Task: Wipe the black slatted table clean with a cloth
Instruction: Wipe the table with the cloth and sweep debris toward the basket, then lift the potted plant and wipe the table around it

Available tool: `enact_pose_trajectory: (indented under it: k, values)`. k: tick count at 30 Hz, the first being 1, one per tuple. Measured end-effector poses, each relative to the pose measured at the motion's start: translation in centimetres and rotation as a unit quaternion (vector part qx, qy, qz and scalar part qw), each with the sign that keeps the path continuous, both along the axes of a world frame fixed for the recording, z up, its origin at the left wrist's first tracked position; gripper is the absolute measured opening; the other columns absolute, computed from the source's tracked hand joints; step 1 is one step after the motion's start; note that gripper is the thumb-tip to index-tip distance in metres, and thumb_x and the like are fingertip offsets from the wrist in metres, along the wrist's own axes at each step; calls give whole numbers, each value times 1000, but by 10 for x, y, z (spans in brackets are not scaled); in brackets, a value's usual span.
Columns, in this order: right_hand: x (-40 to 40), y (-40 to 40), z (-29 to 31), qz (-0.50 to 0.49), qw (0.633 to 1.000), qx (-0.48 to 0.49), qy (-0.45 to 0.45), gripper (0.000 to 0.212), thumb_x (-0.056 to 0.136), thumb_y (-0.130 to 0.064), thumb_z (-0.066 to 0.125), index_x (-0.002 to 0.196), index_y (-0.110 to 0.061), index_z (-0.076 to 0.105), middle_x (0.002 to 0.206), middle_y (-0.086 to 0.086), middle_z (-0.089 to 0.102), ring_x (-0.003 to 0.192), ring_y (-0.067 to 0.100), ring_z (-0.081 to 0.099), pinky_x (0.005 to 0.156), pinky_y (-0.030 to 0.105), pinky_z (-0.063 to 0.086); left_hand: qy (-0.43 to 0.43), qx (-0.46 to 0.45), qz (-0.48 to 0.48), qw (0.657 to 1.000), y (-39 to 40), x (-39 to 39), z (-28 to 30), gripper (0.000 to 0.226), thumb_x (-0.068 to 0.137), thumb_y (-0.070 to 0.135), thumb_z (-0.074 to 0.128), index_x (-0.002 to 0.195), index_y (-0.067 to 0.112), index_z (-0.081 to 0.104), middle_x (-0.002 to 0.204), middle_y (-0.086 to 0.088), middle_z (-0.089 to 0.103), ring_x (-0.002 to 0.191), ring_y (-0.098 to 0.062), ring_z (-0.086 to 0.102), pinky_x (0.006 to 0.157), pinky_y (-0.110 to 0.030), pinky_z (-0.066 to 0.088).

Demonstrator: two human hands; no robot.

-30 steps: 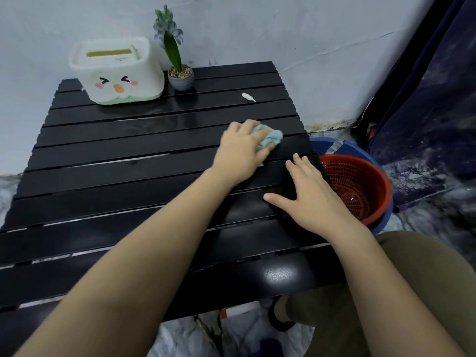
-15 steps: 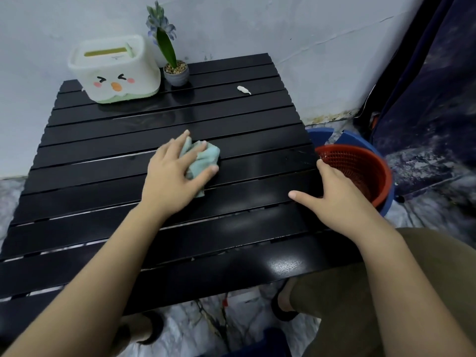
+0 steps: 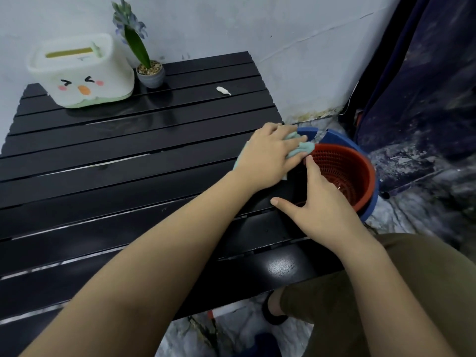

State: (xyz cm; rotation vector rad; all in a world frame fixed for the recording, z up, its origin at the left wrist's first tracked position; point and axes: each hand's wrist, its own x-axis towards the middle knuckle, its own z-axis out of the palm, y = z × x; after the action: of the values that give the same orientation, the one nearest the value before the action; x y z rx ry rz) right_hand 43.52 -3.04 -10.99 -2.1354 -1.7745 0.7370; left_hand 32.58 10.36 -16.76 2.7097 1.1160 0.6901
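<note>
The black slatted table (image 3: 108,181) fills the left and middle of the head view. My left hand (image 3: 268,155) presses a light teal cloth (image 3: 300,148) flat against the table's right edge, and part of the cloth hangs past the edge toward the basket. My right hand (image 3: 319,202) rests on the right edge just nearer to me, fingers spread, fingertips beside the basket rim, holding nothing. A small white smear (image 3: 223,90) lies on a far slat.
A white tissue box with a cartoon face (image 3: 79,70) and a small potted plant (image 3: 150,73) stand at the table's far left. A red mesh basket (image 3: 345,176) sits in a blue tub (image 3: 371,204) on the floor by the right edge. My knee (image 3: 386,292) is at lower right.
My left hand swept the cloth from the right side to the middle of the table and back out to the right edge. My right hand stayed on the right edge, shifting slightly.
</note>
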Motion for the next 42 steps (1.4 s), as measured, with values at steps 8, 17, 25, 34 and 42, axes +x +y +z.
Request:
enact_pose_trajectory:
  k: [8, 17, 25, 34, 42]
  values:
    - [5, 6, 1, -21, 998, 12, 57, 117, 75, -62, 75, 160, -22, 3, 163, 1, 26, 148, 17, 28, 110, 32, 33, -106, -68, 40, 991, 3, -1, 11, 49, 95, 55, 44, 104, 18, 75, 116, 5, 69, 90, -25, 51, 85, -41, 44]
    - [-64, 65, 19, 15, 976, 167, 142, 69, 86, -48, 72, 145, -27, 42, 143, -8, 51, 132, 5, 46, 108, 26, 39, -351, -216, 150, 899, 6, -118, 52, 51, 98, 35, 60, 68, -3, 46, 64, -7, 40, 60, -12, 38, 56, -38, 35]
    - [-166, 203, 25, 167, 953, 227, 113, 37, 93, -37, 65, 127, -23, 57, 122, -5, 59, 113, 11, 56, 95, 34, 51, -326, -112, 331, 878, 52, -250, 59, 51, 100, 42, 56, 68, 2, 51, 59, -5, 46, 54, -6, 40, 53, -27, 32]
    - [-203, 314, -9, 252, 952, 172, 15, 42, 92, -37, 66, 133, -35, 55, 151, 9, 32, 143, 28, 31, 109, 44, 42, -34, -131, 496, 858, 73, -284, 13, 77, 93, 73, 35, 157, 31, 22, 157, -20, 27, 137, -43, 30, 116, -50, 24]
    - [-209, 345, -18, 284, 943, 168, 28, 37, 91, -30, 67, 126, -23, 58, 122, 10, 53, 111, 28, 55, 96, 33, 45, 93, -52, 490, 865, 83, -248, -8, 67, 95, 50, 29, 139, 8, 56, 144, -26, 48, 116, -46, 51, 99, -52, 43]
